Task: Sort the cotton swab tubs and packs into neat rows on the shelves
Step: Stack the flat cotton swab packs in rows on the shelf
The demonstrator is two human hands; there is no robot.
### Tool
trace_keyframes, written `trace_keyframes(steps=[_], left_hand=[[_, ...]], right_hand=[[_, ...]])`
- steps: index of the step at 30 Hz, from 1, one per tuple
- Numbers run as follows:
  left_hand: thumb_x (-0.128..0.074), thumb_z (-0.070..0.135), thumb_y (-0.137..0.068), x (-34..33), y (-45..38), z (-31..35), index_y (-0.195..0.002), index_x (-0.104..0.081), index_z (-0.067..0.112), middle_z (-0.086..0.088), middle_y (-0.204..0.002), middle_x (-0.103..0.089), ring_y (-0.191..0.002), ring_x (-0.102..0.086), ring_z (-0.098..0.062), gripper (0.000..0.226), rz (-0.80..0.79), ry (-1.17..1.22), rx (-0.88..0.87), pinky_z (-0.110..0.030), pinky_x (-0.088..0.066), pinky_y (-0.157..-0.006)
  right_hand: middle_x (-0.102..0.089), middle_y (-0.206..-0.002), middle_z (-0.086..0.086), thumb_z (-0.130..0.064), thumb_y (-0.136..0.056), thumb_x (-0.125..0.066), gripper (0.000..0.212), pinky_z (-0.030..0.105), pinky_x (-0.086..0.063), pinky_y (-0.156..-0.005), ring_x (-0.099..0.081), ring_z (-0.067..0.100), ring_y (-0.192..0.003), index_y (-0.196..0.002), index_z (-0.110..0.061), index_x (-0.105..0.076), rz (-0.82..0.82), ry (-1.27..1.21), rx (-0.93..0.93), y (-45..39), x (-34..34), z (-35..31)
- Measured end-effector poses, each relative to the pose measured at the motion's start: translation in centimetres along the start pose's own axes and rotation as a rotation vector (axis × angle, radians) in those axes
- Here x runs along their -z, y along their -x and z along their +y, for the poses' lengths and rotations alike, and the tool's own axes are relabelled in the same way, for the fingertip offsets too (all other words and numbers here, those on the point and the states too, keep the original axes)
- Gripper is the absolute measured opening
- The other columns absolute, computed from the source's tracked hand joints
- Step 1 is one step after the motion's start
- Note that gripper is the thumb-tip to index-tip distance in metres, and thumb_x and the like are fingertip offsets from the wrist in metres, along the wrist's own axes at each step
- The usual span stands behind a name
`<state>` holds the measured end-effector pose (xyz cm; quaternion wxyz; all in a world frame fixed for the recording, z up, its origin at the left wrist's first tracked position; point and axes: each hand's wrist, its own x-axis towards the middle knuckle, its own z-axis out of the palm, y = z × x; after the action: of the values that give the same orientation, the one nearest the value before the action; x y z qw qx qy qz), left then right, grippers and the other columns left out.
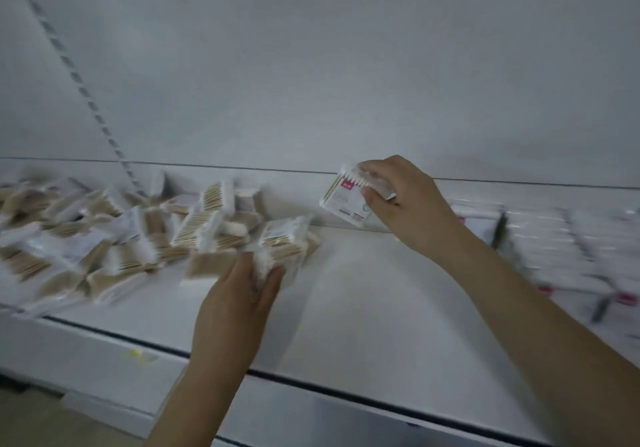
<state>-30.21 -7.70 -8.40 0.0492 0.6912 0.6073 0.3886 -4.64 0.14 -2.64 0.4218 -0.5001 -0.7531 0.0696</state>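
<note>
A jumbled heap of clear cotton swab packs (104,235) with wooden sticks covers the left part of the white shelf (363,294). My left hand (239,304) grips one pack (280,242) at the heap's right edge. My right hand (405,200) holds another pack (344,200) with a pink label, lifted just above the shelf near the back wall. On the right, packs with pink labels lie in tidy rows (568,249), blurred by motion.
The shelf's white back panel (346,65) rises behind, with a slotted upright strip (74,76) at the left. The shelf's front edge (138,349) carries a dark line. A bare stretch of shelf lies between heap and rows.
</note>
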Motion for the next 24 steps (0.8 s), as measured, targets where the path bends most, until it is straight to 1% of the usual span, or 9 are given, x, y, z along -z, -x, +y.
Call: trace_keyframes(steps=[2,5,8,11,14,17,20,22,24], left_hand=[[-0.052,0.048,-0.093,-0.6,-1.0,2.3,-0.092,-0.052,0.020,0.006,-0.064,-0.055,-0.057,-0.057,-0.013,0.027,-0.040,0.066,-0.068,-0.032,-0.044,-0.052],[-0.053,0.052,-0.091,-2.9,-3.5,4.8,-0.092,-0.051,0.019,0.002,-0.066,-0.060,-0.058,-0.060,-0.009,0.033,-0.176,0.196,-0.118,-0.029,-0.047,-0.057],[-0.068,0.038,-0.091,-6.3,-6.2,6.8,-0.101,-0.049,0.028,0.010,-0.085,-0.061,-0.072,-0.058,-0.004,0.024,-0.288,0.250,-0.169,-0.012,-0.042,-0.061],[-0.073,0.030,-0.088,-8.9,-8.2,8.4,-0.108,-0.051,0.029,0.013,-0.090,-0.063,-0.075,-0.059,0.000,0.029,-0.352,0.271,-0.220,-0.008,-0.041,-0.061],[-0.074,0.026,-0.087,-10.9,-9.2,9.7,-0.104,-0.058,0.026,0.008,-0.084,-0.064,-0.072,-0.059,-0.006,0.023,-0.370,0.321,-0.255,-0.010,-0.042,-0.060],[-0.077,0.024,-0.086,-13.2,-9.6,9.7,-0.103,-0.065,0.026,0.003,-0.098,-0.060,-0.070,-0.060,-0.005,0.022,-0.349,0.348,-0.309,-0.014,-0.044,-0.070],[-0.076,0.019,-0.086,-15.0,-9.2,8.8,-0.113,-0.063,0.024,0.001,-0.105,-0.055,-0.073,-0.061,-0.001,0.030,-0.333,0.388,-0.280,-0.013,-0.047,-0.073],[-0.076,0.018,-0.086,-15.6,-8.7,8.3,-0.119,-0.057,0.025,0.004,-0.105,-0.057,-0.079,-0.061,-0.001,0.039,-0.321,0.415,-0.231,-0.013,-0.048,-0.073],[-0.076,0.018,-0.085,-15.7,-8.4,8.3,-0.118,-0.053,0.026,0.005,-0.097,-0.061,-0.077,-0.059,-0.003,0.041,-0.302,0.466,-0.156,-0.015,-0.047,-0.071]], right_hand=[[-0.053,-0.109,-0.002,-0.017,-0.094,-0.059,0.031,0.004,-0.032,-0.077,-0.048,0.006,-0.092,-0.126,-0.018,-0.061,-0.006,0.078,-0.045,1.2,2.9,1.1],[-0.054,-0.109,-0.002,-0.016,-0.093,-0.059,0.031,0.004,-0.029,-0.075,-0.046,0.004,-0.092,-0.124,-0.018,-0.060,0.010,0.187,-0.113,2.9,6.9,2.7],[-0.055,-0.110,-0.004,-0.017,-0.095,-0.059,0.031,0.003,-0.031,-0.077,-0.048,0.005,-0.094,-0.126,-0.018,-0.061,0.006,0.267,-0.170,4.3,9.9,3.7],[-0.062,-0.114,-0.005,-0.020,-0.097,-0.059,0.031,0.020,-0.039,-0.085,-0.057,0.013,-0.103,-0.128,-0.020,-0.063,-0.047,0.342,-0.192,5.1,11.3,4.3],[-0.067,-0.117,-0.004,-0.022,-0.096,-0.060,0.029,0.035,-0.047,-0.092,-0.059,0.017,-0.108,-0.124,-0.023,-0.063,-0.087,0.439,-0.256,5.3,11.3,4.9],[-0.067,-0.112,-0.004,-0.020,-0.094,-0.061,0.022,0.034,-0.048,-0.086,-0.059,0.019,-0.105,-0.116,-0.022,-0.062,-0.125,0.500,-0.282,5.3,10.4,5.8],[-0.062,-0.111,0.000,-0.019,-0.092,-0.062,0.020,0.032,-0.045,-0.084,-0.056,0.021,-0.106,-0.112,-0.018,-0.064,-0.199,0.556,-0.297,5.2,9.4,6.7],[-0.059,-0.113,0.001,-0.022,-0.092,-0.063,0.022,0.033,-0.044,-0.087,-0.054,0.022,-0.109,-0.114,-0.018,-0.064,-0.237,0.623,-0.308,5.2,9.0,7.2],[-0.059,-0.109,0.001,-0.023,-0.092,-0.063,0.021,0.033,-0.042,-0.086,-0.055,0.022,-0.105,-0.112,-0.018,-0.064,-0.234,0.648,-0.317,5.1,8.9,7.4]])
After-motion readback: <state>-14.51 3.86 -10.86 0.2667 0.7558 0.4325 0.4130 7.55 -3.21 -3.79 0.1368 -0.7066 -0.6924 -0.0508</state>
